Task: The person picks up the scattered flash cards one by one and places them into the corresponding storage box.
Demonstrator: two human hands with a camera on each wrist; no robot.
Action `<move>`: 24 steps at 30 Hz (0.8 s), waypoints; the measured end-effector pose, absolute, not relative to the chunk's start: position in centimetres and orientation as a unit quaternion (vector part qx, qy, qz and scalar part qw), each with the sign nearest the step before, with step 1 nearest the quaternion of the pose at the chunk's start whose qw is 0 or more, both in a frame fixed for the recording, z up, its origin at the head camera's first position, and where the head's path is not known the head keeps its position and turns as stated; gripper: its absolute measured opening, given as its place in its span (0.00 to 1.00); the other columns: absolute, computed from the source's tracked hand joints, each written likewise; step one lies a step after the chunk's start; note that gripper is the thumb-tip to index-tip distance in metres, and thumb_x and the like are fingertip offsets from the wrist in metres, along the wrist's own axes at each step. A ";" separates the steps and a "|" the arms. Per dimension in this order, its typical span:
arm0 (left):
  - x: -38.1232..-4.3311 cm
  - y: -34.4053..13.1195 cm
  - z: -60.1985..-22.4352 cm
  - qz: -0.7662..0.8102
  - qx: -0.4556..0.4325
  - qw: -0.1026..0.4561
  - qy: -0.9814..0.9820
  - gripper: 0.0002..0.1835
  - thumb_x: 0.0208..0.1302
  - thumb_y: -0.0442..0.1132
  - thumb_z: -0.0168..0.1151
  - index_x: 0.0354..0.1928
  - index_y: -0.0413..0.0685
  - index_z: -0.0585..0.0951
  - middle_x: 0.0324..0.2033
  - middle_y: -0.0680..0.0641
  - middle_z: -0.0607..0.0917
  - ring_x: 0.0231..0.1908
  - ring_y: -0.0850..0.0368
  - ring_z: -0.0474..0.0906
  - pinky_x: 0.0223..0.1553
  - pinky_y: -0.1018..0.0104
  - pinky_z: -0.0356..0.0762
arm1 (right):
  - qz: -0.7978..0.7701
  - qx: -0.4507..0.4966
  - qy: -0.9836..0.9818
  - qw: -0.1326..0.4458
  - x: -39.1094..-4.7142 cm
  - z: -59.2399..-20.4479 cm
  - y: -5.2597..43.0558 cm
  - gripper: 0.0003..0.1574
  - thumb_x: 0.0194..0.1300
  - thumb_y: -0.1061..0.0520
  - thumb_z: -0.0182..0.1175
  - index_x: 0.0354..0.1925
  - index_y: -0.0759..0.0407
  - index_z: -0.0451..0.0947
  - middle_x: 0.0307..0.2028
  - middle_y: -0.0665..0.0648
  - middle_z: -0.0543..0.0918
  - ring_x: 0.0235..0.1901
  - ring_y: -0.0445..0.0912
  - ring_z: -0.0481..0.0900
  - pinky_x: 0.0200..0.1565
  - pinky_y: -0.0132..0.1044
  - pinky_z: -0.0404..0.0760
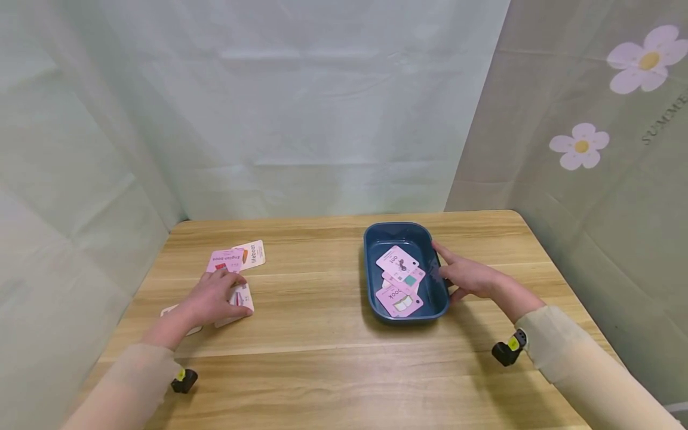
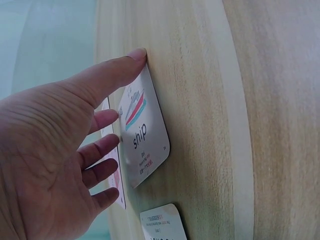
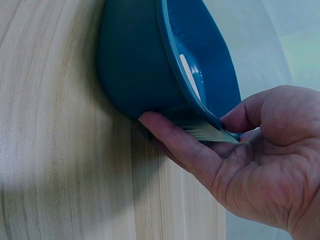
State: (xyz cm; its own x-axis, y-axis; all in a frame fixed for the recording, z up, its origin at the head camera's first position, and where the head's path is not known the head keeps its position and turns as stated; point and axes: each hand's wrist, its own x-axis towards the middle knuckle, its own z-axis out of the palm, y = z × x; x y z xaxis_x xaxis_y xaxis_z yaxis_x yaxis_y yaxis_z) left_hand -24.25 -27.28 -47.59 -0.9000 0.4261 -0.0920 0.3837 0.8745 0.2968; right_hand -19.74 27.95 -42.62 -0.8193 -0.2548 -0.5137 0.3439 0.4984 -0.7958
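Observation:
My left hand (image 1: 215, 297) is bent over a white picture card reading "ship" (image 2: 142, 132). Its thumb tip rests at one corner of the card, and the other fingertips lie along another edge. Close by are a pink "English book" card (image 1: 224, 260), a "lifeboat" card (image 1: 254, 255), and a white card (image 1: 171, 309) half hidden under the left wrist. My right hand (image 1: 470, 276) grips the right side of a dark blue plastic bin (image 3: 137, 60), thumb at the rim and fingers against the outer wall.
Inside the bin lie several pink cards, among them an "ant" card (image 1: 398, 263) and a "book" card (image 1: 399, 301), overlapping one another. The wooden table (image 1: 306, 358) has a back edge against a pale curtain (image 1: 322, 119), with more curtain at both sides.

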 end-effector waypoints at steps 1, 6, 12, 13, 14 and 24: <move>-24.2 -27.3 -47.6 0.137 0.209 0.078 0.965 0.41 0.48 0.62 0.80 0.56 0.40 0.80 0.53 0.35 0.77 0.49 0.39 0.69 0.52 0.42 0.68 | -0.499 0.027 0.813 0.299 -19.7 -42.6 27.9 0.51 0.77 0.61 0.44 0.82 0.40 0.25 0.79 0.72 0.38 0.63 0.66 0.71 0.46 0.51 0.85; -24.2 -27.5 -47.7 0.137 0.210 0.079 0.965 0.41 0.48 0.62 0.80 0.55 0.40 0.80 0.52 0.36 0.78 0.48 0.41 0.68 0.51 0.44 0.67 | -0.498 0.025 0.814 0.299 -19.7 -42.5 27.8 0.51 0.78 0.60 0.44 0.82 0.40 0.25 0.79 0.72 0.37 0.64 0.68 0.71 0.47 0.52 0.85; -24.4 -27.4 -47.8 0.144 0.206 0.081 0.965 0.41 0.47 0.62 0.80 0.55 0.39 0.79 0.49 0.39 0.79 0.46 0.42 0.69 0.51 0.43 0.68 | -0.507 0.025 0.808 0.299 -19.6 -42.4 27.8 0.51 0.78 0.61 0.43 0.82 0.40 0.24 0.79 0.71 0.36 0.65 0.70 0.68 0.48 0.54 0.84; -24.4 -27.3 -47.8 0.147 0.205 0.081 0.964 0.41 0.47 0.61 0.81 0.54 0.38 0.79 0.49 0.39 0.79 0.46 0.42 0.69 0.51 0.43 0.68 | -0.508 0.026 0.807 0.300 -19.6 -42.4 27.8 0.51 0.78 0.61 0.43 0.82 0.40 0.24 0.79 0.71 0.36 0.65 0.70 0.68 0.48 0.54 0.84; -24.4 -27.3 -47.7 0.150 0.203 0.081 0.964 0.41 0.47 0.61 0.81 0.54 0.38 0.79 0.49 0.40 0.80 0.46 0.42 0.69 0.51 0.44 0.68 | -0.508 0.026 0.807 0.300 -19.6 -42.4 27.8 0.51 0.78 0.61 0.43 0.82 0.40 0.24 0.79 0.71 0.36 0.65 0.70 0.68 0.48 0.54 0.84; -24.6 -27.5 -47.5 0.175 0.180 0.093 0.963 0.42 0.48 0.57 0.82 0.57 0.35 0.77 0.48 0.40 0.82 0.46 0.40 0.72 0.48 0.44 0.70 | -0.509 0.026 0.806 0.301 -19.6 -42.5 27.9 0.51 0.78 0.61 0.43 0.82 0.40 0.24 0.79 0.71 0.36 0.66 0.70 0.68 0.48 0.54 0.85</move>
State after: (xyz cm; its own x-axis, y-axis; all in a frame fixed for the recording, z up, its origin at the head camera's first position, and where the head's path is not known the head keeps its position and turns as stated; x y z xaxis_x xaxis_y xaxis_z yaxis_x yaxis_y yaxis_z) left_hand -24.57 -27.52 -47.49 -0.9177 0.3797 -0.1171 0.3143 0.8739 0.3707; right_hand -19.64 27.87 -42.48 -0.8175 -0.2642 -0.5117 0.3487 0.4800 -0.8050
